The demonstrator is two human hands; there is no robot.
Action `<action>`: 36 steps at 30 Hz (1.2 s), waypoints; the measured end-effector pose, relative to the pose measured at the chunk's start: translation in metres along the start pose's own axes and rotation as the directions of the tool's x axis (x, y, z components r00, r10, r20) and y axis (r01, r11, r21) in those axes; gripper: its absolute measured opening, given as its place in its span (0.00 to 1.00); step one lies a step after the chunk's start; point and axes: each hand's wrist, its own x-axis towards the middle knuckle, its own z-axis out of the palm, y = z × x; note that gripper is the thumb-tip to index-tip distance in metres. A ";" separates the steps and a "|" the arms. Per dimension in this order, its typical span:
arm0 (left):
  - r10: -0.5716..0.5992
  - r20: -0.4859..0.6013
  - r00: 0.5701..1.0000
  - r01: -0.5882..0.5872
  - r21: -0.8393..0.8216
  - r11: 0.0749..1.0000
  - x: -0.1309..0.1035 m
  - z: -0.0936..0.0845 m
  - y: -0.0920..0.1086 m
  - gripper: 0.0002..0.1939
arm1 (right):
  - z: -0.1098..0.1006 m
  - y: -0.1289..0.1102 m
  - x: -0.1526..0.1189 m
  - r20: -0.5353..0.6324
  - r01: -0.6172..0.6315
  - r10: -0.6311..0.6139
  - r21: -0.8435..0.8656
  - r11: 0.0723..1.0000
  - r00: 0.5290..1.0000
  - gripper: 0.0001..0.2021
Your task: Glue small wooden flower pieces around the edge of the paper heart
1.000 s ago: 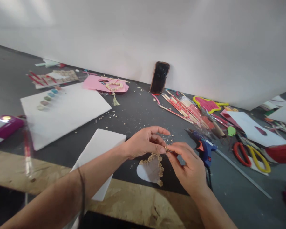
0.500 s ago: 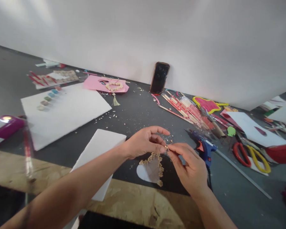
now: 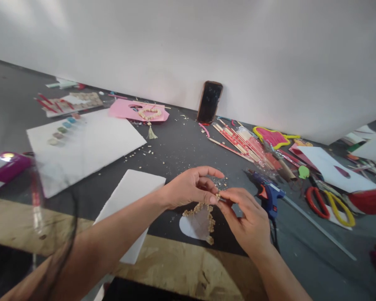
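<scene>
My left hand [image 3: 196, 188] reaches in with the index finger curved outward, while its thumb presses at a small cluster of beige bits [image 3: 218, 195]. From the other side, the thumb and index finger of my right hand [image 3: 246, 215] pinch that same cluster. Just below the fingers, a white rounded paper cutout [image 3: 192, 226] lies on the dark tabletop, its upper part hidden by my left hand. Clumps of beige bits [image 3: 211, 221] run along its top and right edges.
On the right are a blue glue gun [image 3: 271, 196], red-and-yellow-handled scissors [image 3: 316, 202] and wrapped chopsticks [image 3: 235, 140]. A phone [image 3: 209, 102] leans on the wall. White boards [image 3: 113, 138] and a beaded ring with a tassel [image 3: 150, 113] are on the left. Crumbs lie around.
My right hand has shifted very slightly left, its fingertips closer to my left thumb. A blurred dark strand now shows in front of my left forearm. The cutout stays put.
</scene>
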 end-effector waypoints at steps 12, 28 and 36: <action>-0.016 -0.008 1.000 0.016 -0.002 1.000 0.000 -0.002 0.002 0.25 | 0.000 0.003 -0.001 0.030 -0.031 0.030 0.034 0.999 0.999 0.08; 0.006 -0.045 0.999 -0.004 0.047 0.999 0.001 -0.001 -0.001 0.26 | 0.003 0.003 -0.002 0.029 -0.026 0.023 0.103 0.994 0.999 0.08; -0.011 -0.045 0.999 0.012 0.023 1.000 0.001 -0.002 -0.001 0.25 | 0.001 0.003 -0.003 0.040 -0.027 0.024 0.083 0.996 0.999 0.09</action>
